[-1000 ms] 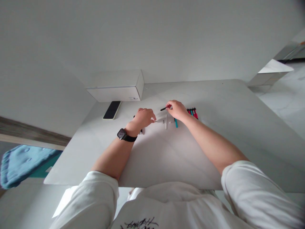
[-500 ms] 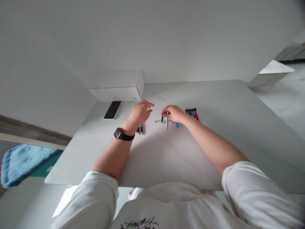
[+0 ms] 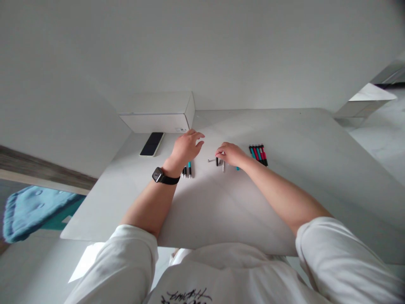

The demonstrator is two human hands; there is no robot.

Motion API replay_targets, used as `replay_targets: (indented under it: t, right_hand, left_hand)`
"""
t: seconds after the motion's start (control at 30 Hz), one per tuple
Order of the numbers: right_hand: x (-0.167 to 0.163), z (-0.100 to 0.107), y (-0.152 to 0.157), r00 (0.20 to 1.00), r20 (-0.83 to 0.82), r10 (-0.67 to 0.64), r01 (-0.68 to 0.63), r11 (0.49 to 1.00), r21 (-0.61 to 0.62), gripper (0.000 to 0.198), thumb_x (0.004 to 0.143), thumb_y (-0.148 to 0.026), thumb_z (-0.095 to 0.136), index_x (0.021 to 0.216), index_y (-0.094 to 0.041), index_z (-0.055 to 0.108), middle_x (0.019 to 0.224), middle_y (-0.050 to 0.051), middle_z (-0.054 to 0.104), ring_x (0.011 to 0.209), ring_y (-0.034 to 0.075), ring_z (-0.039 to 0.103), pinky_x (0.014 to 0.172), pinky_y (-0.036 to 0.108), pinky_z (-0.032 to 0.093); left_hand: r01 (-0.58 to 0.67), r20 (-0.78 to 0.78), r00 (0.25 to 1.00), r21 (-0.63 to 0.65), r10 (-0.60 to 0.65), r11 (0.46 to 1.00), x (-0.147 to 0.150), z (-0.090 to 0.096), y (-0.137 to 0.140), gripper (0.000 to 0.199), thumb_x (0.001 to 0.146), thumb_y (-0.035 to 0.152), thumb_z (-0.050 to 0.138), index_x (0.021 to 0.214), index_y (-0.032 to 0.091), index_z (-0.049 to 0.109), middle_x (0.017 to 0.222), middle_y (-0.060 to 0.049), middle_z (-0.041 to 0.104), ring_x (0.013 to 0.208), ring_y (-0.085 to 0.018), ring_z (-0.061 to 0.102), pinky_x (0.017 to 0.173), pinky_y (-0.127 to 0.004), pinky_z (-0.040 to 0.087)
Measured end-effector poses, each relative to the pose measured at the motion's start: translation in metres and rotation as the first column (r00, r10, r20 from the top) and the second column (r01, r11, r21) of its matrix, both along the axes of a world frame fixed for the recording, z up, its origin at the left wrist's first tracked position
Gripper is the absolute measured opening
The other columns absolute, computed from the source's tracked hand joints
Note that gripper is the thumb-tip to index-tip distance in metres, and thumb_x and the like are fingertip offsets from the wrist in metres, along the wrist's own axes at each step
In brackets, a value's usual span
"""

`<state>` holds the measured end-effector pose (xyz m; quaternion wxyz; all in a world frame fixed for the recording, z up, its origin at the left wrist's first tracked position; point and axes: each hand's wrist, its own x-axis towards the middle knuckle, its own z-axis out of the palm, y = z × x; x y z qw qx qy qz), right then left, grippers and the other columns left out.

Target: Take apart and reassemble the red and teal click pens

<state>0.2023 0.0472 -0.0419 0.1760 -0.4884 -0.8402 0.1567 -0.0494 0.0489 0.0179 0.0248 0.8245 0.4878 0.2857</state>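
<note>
My left hand point(image 3: 187, 145) hovers over the table, fingers apart and holding nothing. Under its wrist lie several black and blue pens point(image 3: 190, 169), partly covered. My right hand point(image 3: 230, 154) pinches a small black pen part point(image 3: 217, 161) between thumb and fingertips, low over the tabletop. Beside that part are a small silvery piece point(image 3: 211, 160) on its left and a thin white tube point(image 3: 224, 167) on its right. A blue pen barrel point(image 3: 237, 168) shows partly under the right wrist. Whatever else lies below the palm is hidden.
A row of several blue, red and black pens point(image 3: 258, 155) lies right of my right hand. At the back left a phone point(image 3: 152, 144) rests before a long white box point(image 3: 155, 122). The white table point(image 3: 221, 211) meets a wall behind.
My right hand has tilted down slightly with the black pen part, now covering more of the small pieces. The left hand stays nearly in place. The whole view has shifted a little.
</note>
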Motion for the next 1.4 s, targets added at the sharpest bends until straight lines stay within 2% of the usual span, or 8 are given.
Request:
replay_targets:
  t: [0.23,0.37,0.6,0.73,0.93,1.1,1.23,1.4]
  right_hand:
    - [-0.007,0.002,-0.005,0.992,0.124,-0.011,0.010,1.000,0.009,0.016,0.099,-0.033,0.066,0.098,-0.028,0.081,0.110,0.005,0.074,0.101,0.022,0.068,0.085,0.031,0.046]
    - [-0.003,0.010,-0.004,0.998,0.045,-0.050,0.048,0.998,0.037,0.015,0.098,-0.031,0.067,0.101,-0.027,0.081,0.111,0.006,0.074,0.100,0.022,0.069,0.090,0.032,0.047]
    - [0.035,0.049,0.011,0.972,-0.136,-0.190,0.207,0.971,0.120,0.018,0.099,-0.032,0.065,0.099,-0.024,0.081,0.101,0.007,0.076,0.094,0.022,0.068,0.090,0.036,0.051]
    - [0.065,0.060,0.016,0.962,-0.077,-0.264,0.269,0.961,0.070,0.011,0.089,-0.025,0.073,0.096,-0.024,0.081,0.095,0.005,0.078,0.087,0.022,0.070,0.086,0.037,0.053]
    - [0.096,0.058,0.023,0.939,0.096,-0.330,0.333,0.943,-0.011,0.026,0.079,-0.010,0.068,0.097,-0.024,0.083,0.097,0.005,0.079,0.093,0.024,0.072,0.090,0.037,0.055]
    - [0.099,0.055,0.026,0.958,0.181,-0.223,0.234,0.971,-0.039,0.042,0.077,-0.012,0.071,0.115,-0.025,0.080,0.124,0.011,0.072,0.111,0.027,0.069,0.101,0.037,0.053]
    - [0.093,0.051,0.025,0.967,0.197,-0.160,0.174,0.983,-0.057,0.037,0.083,-0.018,0.072,0.119,-0.024,0.078,0.127,0.012,0.071,0.117,0.027,0.067,0.105,0.038,0.052]
    - [0.081,0.043,0.025,0.964,0.227,-0.137,0.154,0.987,-0.056,0.029,0.091,-0.025,0.071,0.120,-0.023,0.077,0.125,0.011,0.074,0.116,0.027,0.068,0.103,0.038,0.052]
  left_hand:
    - [-0.044,-0.129,0.991,-0.073,0.034,0.996,0.005,0.007,-0.008,0.027,0.101,0.030,0.059,0.124,0.028,0.074,0.122,-0.009,0.070,0.098,-0.024,0.068,0.088,-0.037,0.053]
    - [-0.051,-0.148,0.988,-0.092,0.038,0.994,0.006,0.006,-0.008,0.039,0.097,0.014,0.052,0.126,0.028,0.074,0.123,-0.009,0.070,0.106,-0.025,0.069,0.092,-0.037,0.054]
    - [-0.040,-0.138,0.990,-0.139,0.021,0.989,0.002,-0.002,-0.002,0.056,0.088,0.000,0.046,0.127,0.029,0.074,0.126,-0.008,0.069,0.112,-0.025,0.068,0.098,-0.039,0.055]
    - [-0.080,-0.261,0.965,-0.169,0.033,0.982,-0.001,-0.009,-0.003,0.059,0.081,0.000,0.053,0.126,0.031,0.075,0.141,-0.009,0.060,0.123,-0.031,0.062,0.098,-0.045,0.055]
    - [-0.072,-0.324,0.946,-0.195,0.005,0.978,-0.002,-0.016,-0.001,0.047,0.088,0.010,0.058,0.126,0.031,0.074,0.139,-0.010,0.062,0.119,-0.030,0.064,0.100,-0.046,0.053]
    - [-0.031,-0.345,0.938,-0.213,-0.045,0.977,0.000,-0.015,-0.002,0.051,0.086,0.004,0.053,0.122,0.032,0.076,0.132,-0.007,0.068,0.118,-0.028,0.066,0.101,-0.043,0.050]
    - [-0.001,-0.422,0.900,-0.260,-0.113,0.965,0.006,-0.011,-0.008,0.051,0.086,0.003,0.050,0.120,0.032,0.076,0.127,-0.005,0.072,0.112,-0.025,0.069,0.102,-0.041,0.047]
    - [0.038,-0.416,0.894,-0.302,-0.168,0.953,0.013,-0.010,-0.013,0.033,0.095,0.027,0.056,0.123,0.030,0.073,0.113,-0.005,0.077,0.099,-0.023,0.071,0.085,-0.034,0.050]
